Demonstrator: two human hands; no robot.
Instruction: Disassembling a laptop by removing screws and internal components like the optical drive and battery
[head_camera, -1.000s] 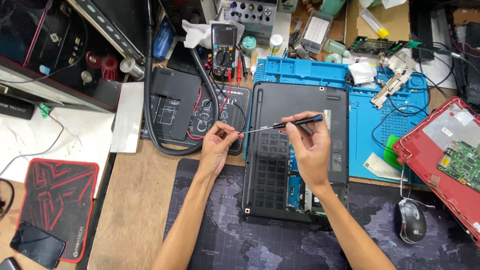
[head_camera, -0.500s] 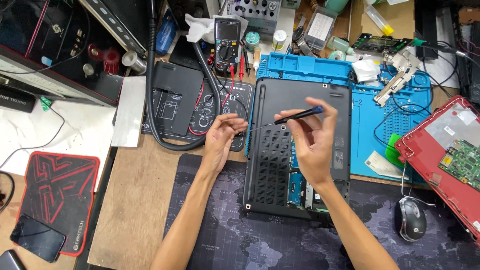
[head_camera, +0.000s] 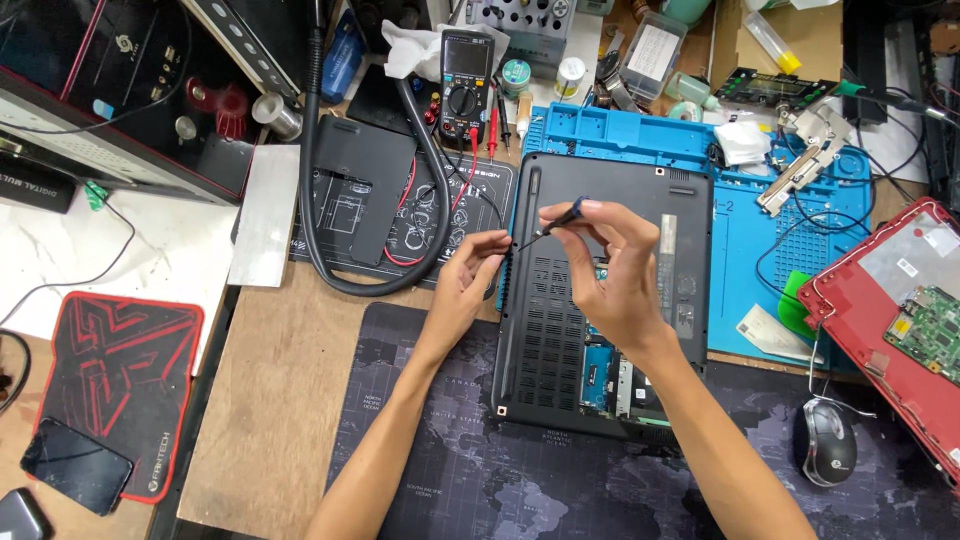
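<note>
Tilting screwdriver (head_camera: 553, 220) tip-down, hands (head_camera: 610, 270) closer together

Wooden bench (head_camera: 270, 400) carries dark map desk mat (head_camera: 450, 480), blue repair mat (head_camera: 760, 270), red-black mousepad (head_camera: 115, 380).

Room for my hands over the dark desk mat (head_camera: 440, 480) nr me and bare wood table (head_camera: 270, 400) to the left. Ahead it's blocked: black hose (head_camera: 330, 270) loops w/ red leads, multimeter (head_camera: 466, 85) behind. Right: mouse (head_camera: 826, 442), red laptop shell (head_camera: 890, 330).
</note>
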